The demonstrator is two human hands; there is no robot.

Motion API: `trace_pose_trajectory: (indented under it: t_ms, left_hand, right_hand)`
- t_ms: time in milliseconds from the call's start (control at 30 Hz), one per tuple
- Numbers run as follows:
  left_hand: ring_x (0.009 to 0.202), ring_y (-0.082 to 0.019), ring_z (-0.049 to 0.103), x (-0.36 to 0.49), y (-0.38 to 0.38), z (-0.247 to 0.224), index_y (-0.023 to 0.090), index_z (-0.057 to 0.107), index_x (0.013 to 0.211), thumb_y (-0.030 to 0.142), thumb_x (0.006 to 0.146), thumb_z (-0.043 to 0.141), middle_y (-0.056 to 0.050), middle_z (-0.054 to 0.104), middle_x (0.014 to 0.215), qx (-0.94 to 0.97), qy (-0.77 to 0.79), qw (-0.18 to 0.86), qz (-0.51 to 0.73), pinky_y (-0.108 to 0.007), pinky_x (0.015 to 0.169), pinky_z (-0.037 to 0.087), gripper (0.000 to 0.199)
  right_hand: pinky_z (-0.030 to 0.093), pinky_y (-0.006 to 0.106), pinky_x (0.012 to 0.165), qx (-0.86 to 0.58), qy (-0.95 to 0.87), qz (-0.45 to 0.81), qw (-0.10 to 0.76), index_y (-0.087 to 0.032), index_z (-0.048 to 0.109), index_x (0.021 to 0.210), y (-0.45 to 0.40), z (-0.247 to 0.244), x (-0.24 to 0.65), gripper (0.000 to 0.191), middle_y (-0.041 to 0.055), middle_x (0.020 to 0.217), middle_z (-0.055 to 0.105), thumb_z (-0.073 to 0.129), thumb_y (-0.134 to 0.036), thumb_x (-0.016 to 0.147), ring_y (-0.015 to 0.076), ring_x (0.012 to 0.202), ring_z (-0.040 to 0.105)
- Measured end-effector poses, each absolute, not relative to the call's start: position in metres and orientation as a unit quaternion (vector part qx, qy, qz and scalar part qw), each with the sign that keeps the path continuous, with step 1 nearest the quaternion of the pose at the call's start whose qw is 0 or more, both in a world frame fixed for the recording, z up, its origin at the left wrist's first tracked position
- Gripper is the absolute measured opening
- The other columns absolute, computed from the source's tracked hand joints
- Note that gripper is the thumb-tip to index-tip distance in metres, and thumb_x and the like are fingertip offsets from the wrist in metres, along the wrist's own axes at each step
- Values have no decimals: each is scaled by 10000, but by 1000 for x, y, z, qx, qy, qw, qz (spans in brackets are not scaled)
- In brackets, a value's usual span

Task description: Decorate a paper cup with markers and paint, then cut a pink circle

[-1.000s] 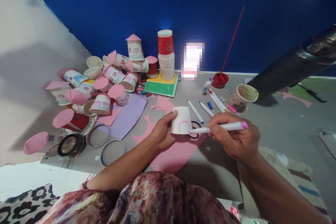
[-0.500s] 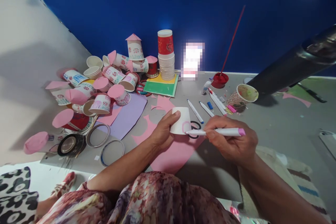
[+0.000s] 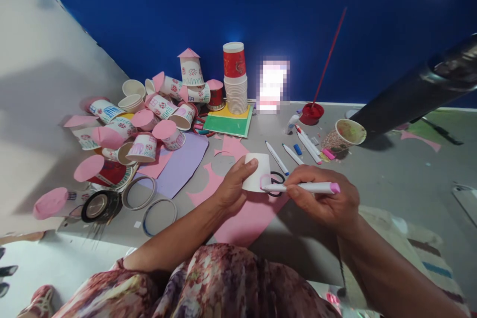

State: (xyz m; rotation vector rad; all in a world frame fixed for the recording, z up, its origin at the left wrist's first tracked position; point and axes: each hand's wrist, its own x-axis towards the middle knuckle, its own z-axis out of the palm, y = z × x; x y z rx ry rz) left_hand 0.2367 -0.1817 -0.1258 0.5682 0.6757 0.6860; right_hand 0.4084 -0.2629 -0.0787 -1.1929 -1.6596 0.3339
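A white paper cup [image 3: 255, 171] is gripped by my left hand [image 3: 235, 184], the thumb lying across its side. Near the cup's lower right is a pink curved outline. My right hand [image 3: 326, 198] holds a white marker [image 3: 311, 188] with a pink end, and its tip touches the cup by that outline. Beneath the cup lies cut pink paper [image 3: 242, 221]. The black handles of a pair of scissors [image 3: 278, 177] show just behind the marker. Other markers [image 3: 277, 157] lie beyond my right hand.
Decorated cups with pink paper tops [image 3: 143, 146] are heaped at the left. A tall cup stack [image 3: 236, 94] stands on a green and yellow pad [image 3: 228, 124]. Tape rings [image 3: 160, 216] lie at front left, a patterned cup [image 3: 335, 136] and a dark pole [image 3: 410, 87] at right.
The marker and my right hand have shifted slightly left along the cup, and the pink outline has a more closed left side. At lower left, a person's patterned clothing has left view and the foot has moved.
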Motion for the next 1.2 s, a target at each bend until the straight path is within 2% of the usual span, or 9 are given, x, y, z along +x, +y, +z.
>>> trace_pose_trajectory:
  t_ms: [167, 400, 600, 833, 1200]
  left_hand:
    - [738, -229, 734, 237, -182, -126, 152, 655, 1003, 422, 727, 897, -51, 749, 826, 275, 319, 847, 325, -329, 729, 563, 455]
    - [713, -201, 707, 237, -184, -127, 157, 655, 1021, 439, 705, 912, -44, 734, 845, 280, 323, 843, 325, -290, 661, 549, 495]
    - [758, -180, 695, 238, -183, -132, 151, 688, 1007, 376, 758, 879, -54, 739, 896, 259, 320, 847, 335, -263, 693, 550, 386]
    - [786, -231, 723, 237, -180, -135, 124, 709, 1040, 352, 837, 792, -97, 763, 911, 212, 323, 865, 320, -337, 746, 589, 316]
    - [796, -231, 729, 237, -181, -130, 128, 711, 1040, 334, 835, 791, -83, 756, 896, 221, 320, 863, 323, -328, 755, 595, 302]
  right_hand:
    - [482, 252, 523, -508, -687, 101, 510, -223, 709, 791, -263, -79, 408, 145, 14, 701, 760, 637, -183, 910, 142, 552, 666]
    - [476, 240, 529, -503, -700, 100, 498, -214, 707, 794, -263, -77, 407, 146, 0, 698, 753, 642, -168, 916, 127, 556, 659]
    - [505, 263, 560, -529, -663, 77, 523, -233, 699, 780, -265, -78, 409, 187, -2, 704, 755, 634, -124, 918, 141, 561, 663]
    - [451, 239, 504, -562, -629, 78, 532, -220, 694, 812, -267, -79, 414, 142, -29, 674, 715, 650, -199, 945, 105, 498, 601]
    - [418, 226, 489, -503, -683, 101, 519, -197, 695, 843, -264, -78, 408, 97, -4, 725, 748, 649, -147, 912, 98, 519, 597]
